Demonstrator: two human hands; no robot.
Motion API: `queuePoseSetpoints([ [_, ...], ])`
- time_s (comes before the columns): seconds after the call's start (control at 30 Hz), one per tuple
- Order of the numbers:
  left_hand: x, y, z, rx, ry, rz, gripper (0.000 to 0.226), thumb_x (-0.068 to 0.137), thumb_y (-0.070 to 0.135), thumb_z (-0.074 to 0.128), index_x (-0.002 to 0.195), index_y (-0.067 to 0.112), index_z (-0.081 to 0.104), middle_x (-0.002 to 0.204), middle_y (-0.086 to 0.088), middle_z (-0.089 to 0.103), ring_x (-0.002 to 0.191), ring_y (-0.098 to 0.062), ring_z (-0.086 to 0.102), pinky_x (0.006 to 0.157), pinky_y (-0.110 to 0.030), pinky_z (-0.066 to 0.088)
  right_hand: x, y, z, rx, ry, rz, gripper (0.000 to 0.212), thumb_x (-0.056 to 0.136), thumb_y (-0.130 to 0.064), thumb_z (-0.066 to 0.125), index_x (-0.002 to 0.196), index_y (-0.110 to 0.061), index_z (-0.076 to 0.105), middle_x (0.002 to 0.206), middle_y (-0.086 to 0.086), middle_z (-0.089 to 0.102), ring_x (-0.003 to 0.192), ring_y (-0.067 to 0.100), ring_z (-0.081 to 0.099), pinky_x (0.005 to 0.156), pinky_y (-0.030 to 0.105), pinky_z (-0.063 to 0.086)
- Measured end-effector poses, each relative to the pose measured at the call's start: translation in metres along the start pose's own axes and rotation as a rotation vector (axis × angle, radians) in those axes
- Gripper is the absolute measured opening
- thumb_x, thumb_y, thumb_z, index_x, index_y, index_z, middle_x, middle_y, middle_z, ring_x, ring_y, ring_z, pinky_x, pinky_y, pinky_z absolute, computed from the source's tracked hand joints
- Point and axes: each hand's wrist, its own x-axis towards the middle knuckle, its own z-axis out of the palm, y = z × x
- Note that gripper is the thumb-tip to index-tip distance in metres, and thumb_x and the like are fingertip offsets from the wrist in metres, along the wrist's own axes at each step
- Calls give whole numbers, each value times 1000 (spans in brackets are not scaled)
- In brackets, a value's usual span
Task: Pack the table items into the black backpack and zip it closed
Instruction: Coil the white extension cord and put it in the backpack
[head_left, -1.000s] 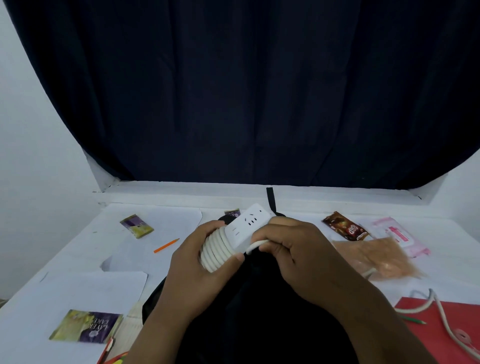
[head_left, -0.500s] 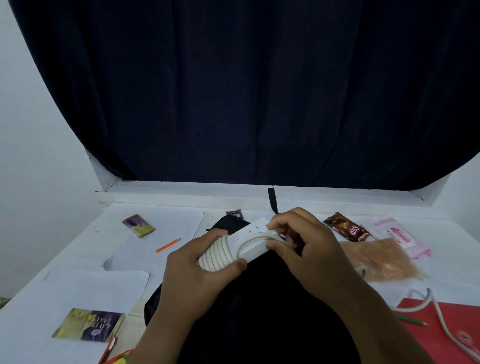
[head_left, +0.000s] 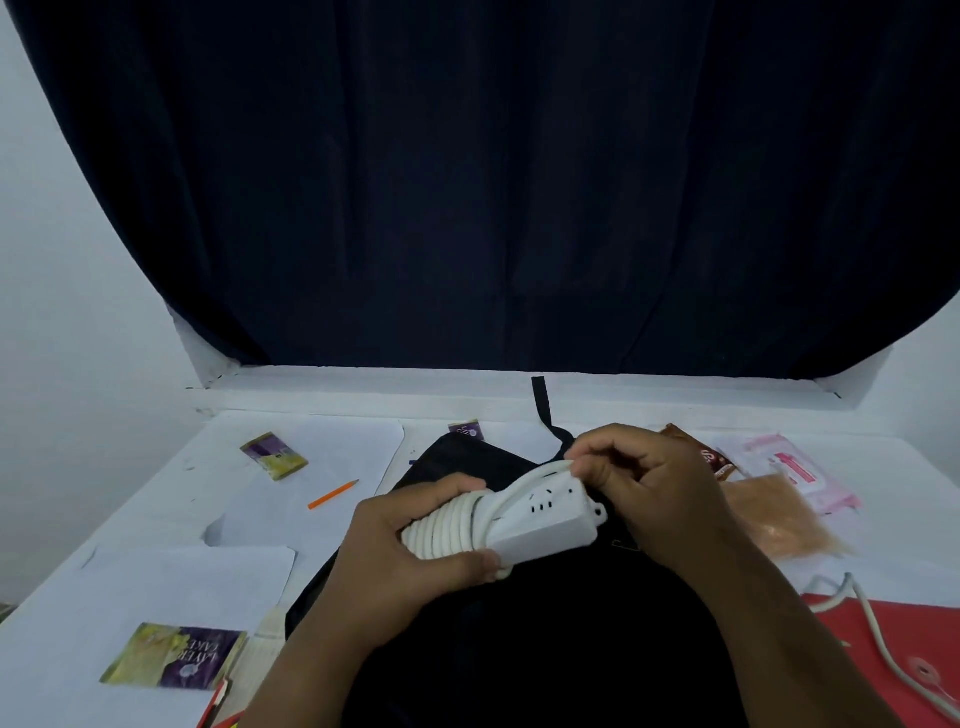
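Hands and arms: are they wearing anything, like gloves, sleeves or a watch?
No. The left hand and right hand are bare, with no gloves, rings, or watch showing. Both forearms are bare too, right down to the bottom edge of the picture, so no sleeve is in view. No markings or cables are on them.

A white table carries the black backpack at its middle, with sheets of white paper spread to the left. On that side lie 2 purple-and-yellow cake packets and an orange pencil, and a 3rd packet shows beyond the backpack. To the right lie a brown snack sachet, a pink wipes pack, an orange-tinted clear bag, and a red folder with a white cable across it.
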Motion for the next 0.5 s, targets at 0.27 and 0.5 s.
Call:
queuePoseSetpoints([
  [0.27,2,-1,6,-229,18,56,67,60,34,79,124,16,69,113,-3,74,106,-18,68,83,-18,50,-9,12,27,-20,-136,89,43,89,10,60,80,-31,71,63,-28,65,69,-2,65,63,8,46],
  [0.5,7,-1,9,-600,225,-76,83,51,47,90,128,29,67,113,-2,73,77,-14,68,56,-19,53,-9,32,12,-378,-206,-51,8,93,-39,62,93,-38,70,68,-11,63,66,10,59,70,26,41],
])
